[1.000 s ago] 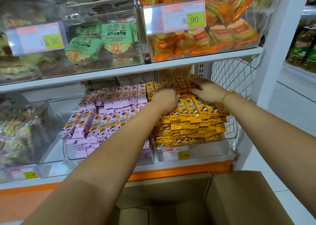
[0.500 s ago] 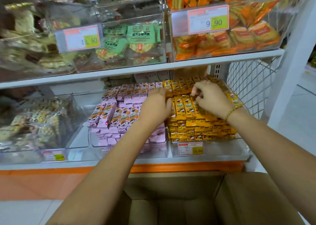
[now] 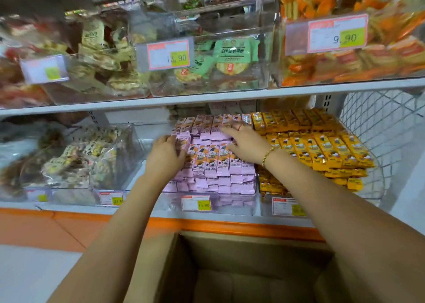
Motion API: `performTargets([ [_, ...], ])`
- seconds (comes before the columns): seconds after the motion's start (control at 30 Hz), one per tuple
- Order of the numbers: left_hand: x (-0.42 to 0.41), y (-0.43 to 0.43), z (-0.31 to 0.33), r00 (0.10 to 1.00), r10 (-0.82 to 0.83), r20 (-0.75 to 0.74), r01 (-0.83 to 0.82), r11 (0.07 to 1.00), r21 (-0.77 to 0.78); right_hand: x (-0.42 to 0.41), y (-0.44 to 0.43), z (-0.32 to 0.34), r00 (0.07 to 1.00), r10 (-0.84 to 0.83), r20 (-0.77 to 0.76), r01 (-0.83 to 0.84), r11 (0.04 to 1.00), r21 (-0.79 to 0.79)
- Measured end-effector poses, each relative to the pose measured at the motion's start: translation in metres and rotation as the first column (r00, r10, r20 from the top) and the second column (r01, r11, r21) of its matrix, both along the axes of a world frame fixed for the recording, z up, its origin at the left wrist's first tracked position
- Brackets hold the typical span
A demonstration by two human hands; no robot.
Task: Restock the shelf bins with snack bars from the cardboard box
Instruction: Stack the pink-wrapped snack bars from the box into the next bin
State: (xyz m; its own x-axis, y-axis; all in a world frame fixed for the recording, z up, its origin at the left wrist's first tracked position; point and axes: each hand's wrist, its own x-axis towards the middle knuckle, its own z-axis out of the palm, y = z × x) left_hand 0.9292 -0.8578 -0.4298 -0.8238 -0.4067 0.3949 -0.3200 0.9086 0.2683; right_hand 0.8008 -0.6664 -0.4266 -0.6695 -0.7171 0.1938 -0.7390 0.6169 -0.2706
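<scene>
A person's view of a shop shelf lined with clear plastic bins. At far left, a bin of mixed snack bags (image 3: 76, 162) stands untouched. Next, the left hand (image 3: 165, 155) cups the left edge of a heaped stack of pink snack bars (image 3: 213, 164), its fingers bent against the wrappers, probably to keep the pile from sliding sideways. Motion blur makes it unclear whether those fingers close round a bar or only press. The pink bars lie in neat overlapping rows, labels facing up so shoppers can read them, above a price tag (image 3: 196, 203) on the bin front. The right hand (image 3: 243, 146), with a gold bracelet (image 3: 268, 154) at the wrist, lies flat on top of the pink stack, fingers straight and spread, holding nothing, seemingly smoothing the rows level. Directly below, close to the viewer, sits the open cardboard box (image 3: 253, 240); no bars show in the visible part of its inside. Further right, yellow snack bars (image 3: 322, 151) fill the neighbouring bin, just beside the pink ones. A wire mesh panel (image 3: 379, 123) closes the shelf end.
</scene>
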Motion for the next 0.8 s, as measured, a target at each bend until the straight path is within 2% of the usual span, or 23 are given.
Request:
performTargets([
  [0.1, 0.001, -0.003, -0.002, 1.000, 0.000, 0.014, 0.000, 1.000, 0.009, -0.010, -0.031, 0.008, 1.000, 0.006, -0.030, -0.002, 0.993, 0.117],
  [0.2, 0.001, -0.007, -0.004, 1.000, -0.005, 0.005, 0.005, 1.000, 0.005, -0.017, -0.056, 0.006, 1.000, -0.002, 0.019, -0.003, 0.975, 0.224],
  [0.4, 0.003, -0.015, -0.006, 0.999, -0.045, -0.002, 0.045, 0.999, 0.002, -0.021, -0.068, 0.005, 0.999, -0.024, 0.044, 0.011, 0.963, 0.270],
  [0.5, 0.015, -0.008, -0.003, 0.991, -0.089, -0.104, 0.095, 0.994, 0.056, -0.017, -0.064, 0.008, 0.999, -0.011, 0.044, 0.003, 0.984, 0.178],
  [0.6, 0.048, 0.005, -0.014, 0.934, -0.067, -0.351, 0.105, 0.990, 0.090, 0.007, -0.048, 0.014, 0.997, 0.001, -0.078, -0.007, 0.997, -0.075],
  [0.67, 0.076, 0.017, -0.032, 0.893, -0.007, -0.449, 0.084, 0.985, 0.153, 0.031, -0.029, 0.016, 0.985, 0.043, -0.166, -0.073, 0.981, -0.178],
  [0.73, 0.102, 0.028, -0.054, 0.902, 0.063, -0.427, 0.070, 0.955, 0.288, 0.057, -0.008, 0.008, 0.970, 0.122, -0.210, -0.160, 0.972, -0.172],
  [0.8, 0.126, 0.035, -0.083, 0.953, 0.109, -0.282, 0.019, 0.910, 0.415, 0.085, 0.018, -0.009, 0.960, 0.220, -0.173, -0.248, 0.956, -0.160],
])
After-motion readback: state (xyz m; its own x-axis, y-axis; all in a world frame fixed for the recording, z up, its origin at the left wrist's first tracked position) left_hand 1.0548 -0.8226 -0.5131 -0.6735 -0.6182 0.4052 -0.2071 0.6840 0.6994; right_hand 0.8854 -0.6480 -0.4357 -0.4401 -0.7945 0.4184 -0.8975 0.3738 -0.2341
